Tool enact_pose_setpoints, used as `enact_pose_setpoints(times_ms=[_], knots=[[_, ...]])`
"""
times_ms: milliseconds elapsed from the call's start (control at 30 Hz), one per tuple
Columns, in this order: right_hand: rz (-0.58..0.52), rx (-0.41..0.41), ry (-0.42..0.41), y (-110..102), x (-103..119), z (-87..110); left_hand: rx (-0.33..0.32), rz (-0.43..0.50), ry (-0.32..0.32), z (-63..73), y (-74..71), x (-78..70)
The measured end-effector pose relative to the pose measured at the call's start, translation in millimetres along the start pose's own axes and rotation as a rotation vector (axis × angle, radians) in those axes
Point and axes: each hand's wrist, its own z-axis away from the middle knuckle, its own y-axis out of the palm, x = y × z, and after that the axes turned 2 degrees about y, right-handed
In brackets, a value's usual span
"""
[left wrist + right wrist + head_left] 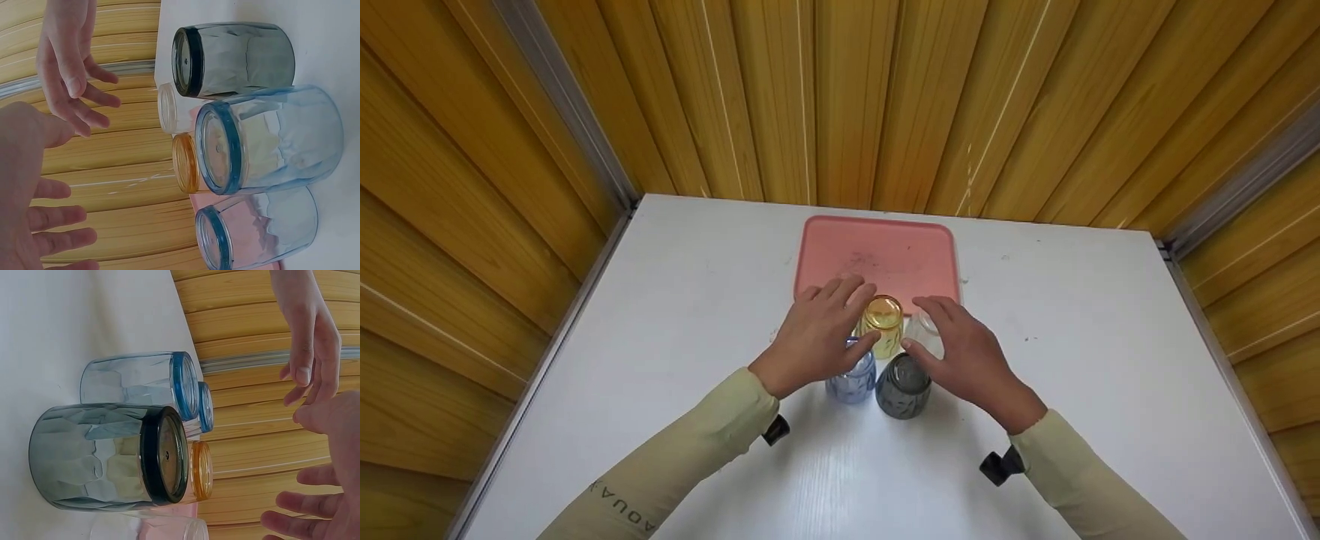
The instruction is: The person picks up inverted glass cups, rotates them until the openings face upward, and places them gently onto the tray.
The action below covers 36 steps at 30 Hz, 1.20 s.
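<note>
Several drinking glasses stand upside down in a tight cluster. A blue glass and a dark grey glass are at the front, with a yellow glass and a clear glass behind. In the left wrist view a second blue glass shows; from above, the left hand hides it. My left hand hovers over the left side of the cluster, fingers spread and holding nothing. On the other side my right hand hangs over the clear and grey glasses, its fingers relaxed and apart from them.
A pink tray lies just behind the glasses, its front edge partly covered by them. Everything stands on a white table. Yellow wood-look panels wall in the back and sides.
</note>
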Motion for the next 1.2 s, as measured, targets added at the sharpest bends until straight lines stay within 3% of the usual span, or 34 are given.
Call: enact_pose_setpoints(times_ms=[700, 1200], knots=[[-0.005, 0.039, 0.011, 6, -1, 4.1, 0.085, 0.035, -0.041, 2.7, 8.1, -3.9], [0.026, 0.053, -0.005, 12, -1, 7.4, 0.107, 0.029, -0.050, 5.7, 14.5, -5.4]])
